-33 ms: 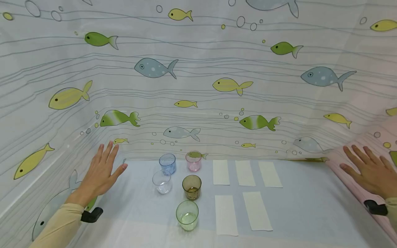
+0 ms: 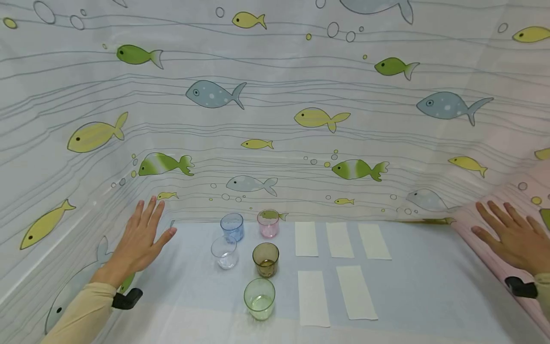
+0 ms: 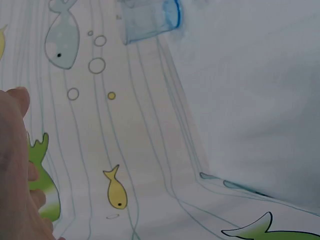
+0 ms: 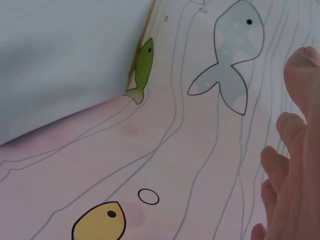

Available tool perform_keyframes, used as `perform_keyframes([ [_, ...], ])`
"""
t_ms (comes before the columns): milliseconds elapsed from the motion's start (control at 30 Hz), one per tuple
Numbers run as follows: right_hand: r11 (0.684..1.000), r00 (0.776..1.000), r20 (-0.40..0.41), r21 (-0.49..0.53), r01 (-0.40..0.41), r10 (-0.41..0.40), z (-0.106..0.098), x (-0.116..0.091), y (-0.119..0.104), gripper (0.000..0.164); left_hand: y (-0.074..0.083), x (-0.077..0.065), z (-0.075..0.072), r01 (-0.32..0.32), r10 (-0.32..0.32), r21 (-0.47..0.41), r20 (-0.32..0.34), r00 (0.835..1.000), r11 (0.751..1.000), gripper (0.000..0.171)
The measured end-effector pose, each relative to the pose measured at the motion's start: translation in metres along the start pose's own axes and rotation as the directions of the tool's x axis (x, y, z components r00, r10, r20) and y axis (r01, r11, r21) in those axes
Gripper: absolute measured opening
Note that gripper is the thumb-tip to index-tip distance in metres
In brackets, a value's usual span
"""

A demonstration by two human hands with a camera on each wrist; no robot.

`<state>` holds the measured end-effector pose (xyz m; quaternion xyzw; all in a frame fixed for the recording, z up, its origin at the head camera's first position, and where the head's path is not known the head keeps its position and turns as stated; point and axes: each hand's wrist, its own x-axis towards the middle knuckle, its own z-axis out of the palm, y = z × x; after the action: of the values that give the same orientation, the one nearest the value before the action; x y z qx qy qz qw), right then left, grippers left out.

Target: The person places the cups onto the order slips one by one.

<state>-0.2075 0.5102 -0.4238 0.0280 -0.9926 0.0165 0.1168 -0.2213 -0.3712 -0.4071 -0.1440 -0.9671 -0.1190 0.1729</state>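
My left hand (image 2: 139, 239) is held up at the left side of the table, fingers straight and spread, holding nothing. At the far right my right hand (image 2: 517, 239) is raised the same way, its palm bare of anything. Nearest to the left hand stand a clear glass (image 2: 225, 253) and a blue glass (image 2: 232, 227). A pink glass (image 2: 268, 224), a brown glass (image 2: 266, 261) and a green glass (image 2: 259, 300) stand further right. The left wrist view catches part of the blue glass (image 3: 152, 20). Only fingers (image 4: 280, 165) show in the right wrist view.
Several white paper strips lie in two rows right of the glasses, among them a front one (image 2: 313, 298) and a back one (image 2: 306, 239). A fish-printed curtain (image 2: 283, 162) encloses the pale table (image 2: 429, 286) at the back and sides.
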Motion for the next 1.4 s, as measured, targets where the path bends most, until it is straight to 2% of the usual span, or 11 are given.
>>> perform_keyframes([
  [633,0.999,1.0,0.0,0.034,-0.026,0.026,0.006,-0.005,0.01,0.087,0.009,-0.008,0.004,0.022,-0.019,-0.03,0.07,0.997,0.999,0.085],
  [767,0.998,1.0,-0.012,0.056,0.026,-0.025,0.006,-0.001,0.002,0.084,0.018,-0.01,0.01,0.0,0.001,-0.06,0.021,1.0,0.998,0.085],
  [900,0.979,0.998,-0.025,0.196,0.057,-0.054,0.006,0.009,-0.023,0.081,0.043,-0.016,0.025,-0.083,0.057,-0.187,-0.139,0.989,0.979,0.078],
  [967,0.946,0.999,-0.023,0.32,0.047,-0.042,0.009,0.016,-0.044,0.08,0.061,-0.022,0.035,-0.164,0.092,-0.277,-0.257,0.962,0.947,0.074],
  [1033,0.882,0.998,-0.02,0.467,0.057,-0.054,0.014,0.023,-0.069,0.076,0.083,-0.029,0.047,-0.257,0.118,-0.363,-0.364,0.924,0.896,0.072],
  [1100,0.807,0.997,-0.019,0.586,0.076,-0.081,0.022,0.03,-0.098,0.076,0.106,-0.039,0.061,-0.333,0.126,-0.437,-0.439,0.89,0.836,0.074],
  [1167,0.733,0.992,-0.01,0.673,0.097,-0.122,0.032,0.039,-0.128,0.077,0.13,-0.049,0.075,-0.388,0.129,-0.52,-0.465,0.876,0.761,0.078],
  [1233,0.67,0.985,0.019,0.735,0.104,-0.174,0.044,0.048,-0.158,0.082,0.153,-0.058,0.089,-0.405,0.128,-0.605,-0.447,0.885,0.685,0.084],
  [1300,0.632,0.975,0.05,0.768,0.102,-0.218,0.055,0.058,-0.185,0.087,0.172,-0.066,0.102,-0.391,0.13,-0.681,-0.403,0.906,0.619,0.09],
  [1367,0.613,0.965,0.059,0.782,0.115,-0.256,0.068,0.066,-0.21,0.091,0.186,-0.073,0.113,-0.347,0.127,-0.733,-0.339,0.932,0.586,0.097],
  [1400,0.608,0.96,0.062,0.784,0.123,-0.274,0.074,0.069,-0.221,0.092,0.191,-0.077,0.117,-0.317,0.122,-0.747,-0.305,0.944,0.585,0.099],
])
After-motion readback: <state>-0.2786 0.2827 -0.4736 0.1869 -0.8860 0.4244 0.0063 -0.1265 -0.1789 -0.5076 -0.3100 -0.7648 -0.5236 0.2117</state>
